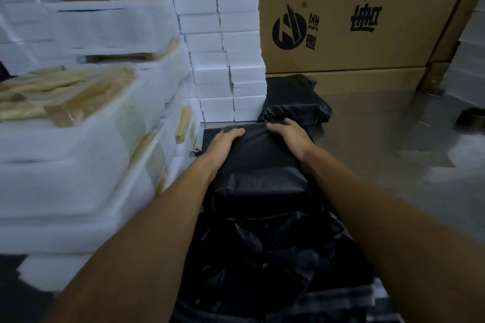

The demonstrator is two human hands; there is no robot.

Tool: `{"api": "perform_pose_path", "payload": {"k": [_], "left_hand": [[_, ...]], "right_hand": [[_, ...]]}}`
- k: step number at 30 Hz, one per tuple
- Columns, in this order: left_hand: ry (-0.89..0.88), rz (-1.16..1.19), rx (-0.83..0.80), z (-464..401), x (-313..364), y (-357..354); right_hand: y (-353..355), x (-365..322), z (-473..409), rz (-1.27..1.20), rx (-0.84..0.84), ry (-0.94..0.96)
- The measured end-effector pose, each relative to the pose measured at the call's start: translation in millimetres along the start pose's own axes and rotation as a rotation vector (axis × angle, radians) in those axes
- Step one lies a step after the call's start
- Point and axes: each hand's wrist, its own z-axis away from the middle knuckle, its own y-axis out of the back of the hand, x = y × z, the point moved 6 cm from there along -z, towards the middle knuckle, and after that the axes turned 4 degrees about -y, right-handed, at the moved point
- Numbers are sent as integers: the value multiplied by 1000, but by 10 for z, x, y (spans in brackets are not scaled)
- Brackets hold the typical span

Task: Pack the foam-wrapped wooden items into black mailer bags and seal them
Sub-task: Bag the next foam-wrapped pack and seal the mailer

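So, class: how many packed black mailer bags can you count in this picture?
2 clearly: one bag held by the left hand and right hand, another behind it by the cardboard box. More may be hidden.

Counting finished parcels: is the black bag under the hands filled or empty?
Filled: the black mailer bag bulges in a boxy block under the left hand and right hand.

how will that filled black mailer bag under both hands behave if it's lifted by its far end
The filled black plastic mailer bag shows a flat, boxy shape, so it would probably lift stiffly rather than sag. Its film looks glossy and wrinkles under the left hand and right hand, so it may slide in the grip. Its flat shape makes rolling unlikely.
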Motion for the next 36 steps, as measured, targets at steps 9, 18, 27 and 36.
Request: {"api": "perform_pose_path", "payload": {"k": [9,18,27,36], "left_hand": [[40,-22,22,-69,-40,28],[61,-39,98,-7,-29,59],[-41,-162,160,432,-103,56],[-285,-473,287,1077,-194,-41]], "right_hand": [[-17,149,-79,-64,-118,-113],[29,405,310,-44,-133,-76],[43,308,444,-52,-61,-92],[143,187,848,237,341,164]]}}
